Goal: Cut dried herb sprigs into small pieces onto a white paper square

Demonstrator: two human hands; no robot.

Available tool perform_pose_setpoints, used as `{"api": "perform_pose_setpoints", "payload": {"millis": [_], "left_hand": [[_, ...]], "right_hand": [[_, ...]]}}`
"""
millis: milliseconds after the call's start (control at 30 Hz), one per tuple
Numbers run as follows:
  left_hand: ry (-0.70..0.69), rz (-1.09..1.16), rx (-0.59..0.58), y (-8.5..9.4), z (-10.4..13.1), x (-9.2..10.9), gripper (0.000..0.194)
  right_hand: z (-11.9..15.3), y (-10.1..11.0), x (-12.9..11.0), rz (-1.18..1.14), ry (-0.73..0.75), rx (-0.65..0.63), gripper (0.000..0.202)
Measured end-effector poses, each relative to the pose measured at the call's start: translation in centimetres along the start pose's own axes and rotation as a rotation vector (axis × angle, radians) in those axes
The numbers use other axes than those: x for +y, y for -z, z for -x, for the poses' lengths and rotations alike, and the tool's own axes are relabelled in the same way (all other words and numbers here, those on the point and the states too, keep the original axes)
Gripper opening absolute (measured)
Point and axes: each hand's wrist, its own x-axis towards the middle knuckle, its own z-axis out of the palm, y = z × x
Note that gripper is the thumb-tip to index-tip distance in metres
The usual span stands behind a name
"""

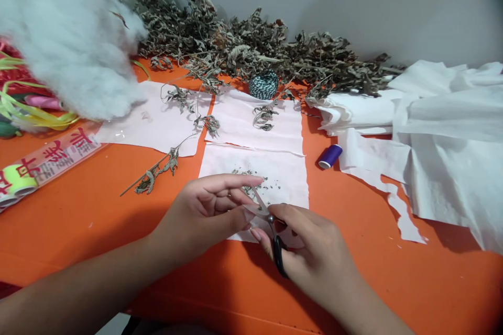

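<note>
In the head view, the right hand (314, 243) holds the scissors (271, 219); its fingers are closed on the black handles, while the two blades stand apart and point toward the left hand (206, 209). The fingers of the left hand are partly open: the index finger is stretched out above, the thumb is bent below it, and the blades reach into the space at their tips. Whether these fingers pinch some small piece, I cannot tell, because the tips and the blades overlap. Both hands are above the near edge of a white sheet (293, 191), which lies on the orange desk (432, 293). On this sheet, dry bits (271, 183) are scattered, just beyond the scissors. A sprig (151, 175) lies on the desk to the left, and a purple spool (330, 156) to the right.
</note>
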Motion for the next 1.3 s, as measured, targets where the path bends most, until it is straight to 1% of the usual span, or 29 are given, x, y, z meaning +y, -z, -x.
{"api": "perform_pose_setpoints", "payload": {"millis": [133,333,467,600,633,700,767,833,933,1033,1200,1300], "left_hand": [[0.03,0.004,-0.004,-0.2,0.1,0.1,0.02],[0.066,-0.053,0.047,-0.2,-0.1,0.1,0.023],[0.051,-0.061,0.036,-0.5,0.1,0.2,0.019],[0.103,-0.043,0.115,-1.0,0.3,0.6,0.016],[0.109,-0.033,0.114,-1.0,0.3,0.7,0.016],[0.102,-0.007,0.071,-0.7,0.1,0.5,0.015],[0.08,0.01,0.009,-0.2,-0.1,0.2,0.017],[0.067,0.009,-0.025,0.2,-0.3,-0.1,0.018],[0.086,0.013,-0.025,0.3,-0.3,-0.2,0.02],[0.099,0.025,0.007,0.0,-0.2,-0.1,0.022],[0.072,0.041,-0.049,0.1,-0.5,-0.1,0.025],[0.061,0.042,-0.057,0.3,-0.6,-0.2,0.025]], "right_hand": [[0.0,0.0,-0.1,0.002,0.011,-0.004,0.005],[-0.1,0.1,-0.2,-0.014,0.021,0.006,0.005],[-0.1,0.0,0.0,-0.012,0.018,-0.007,0.006],[0.0,0.0,0.2,-0.028,0.008,-0.022,0.007],[0.1,0.0,0.1,-0.042,0.005,-0.025,0.006],[0.1,0.1,0.0,-0.085,-0.002,-0.034,0.004],[0.1,0.2,-0.2,-0.124,-0.01,-0.045,0.009],[0.0,0.3,-0.4,-0.131,-0.013,-0.047,0.011],[-0.1,0.3,-0.5,-0.106,-0.011,-0.036,0.009],[-0.1,0.2,-0.4,-0.077,-0.006,-0.027,0.007],[0.0,0.2,0.0,-0.029,0.005,-0.021,0.004],[0.1,0.1,0.2,-0.02,0.003,-0.032,0.005]]}}
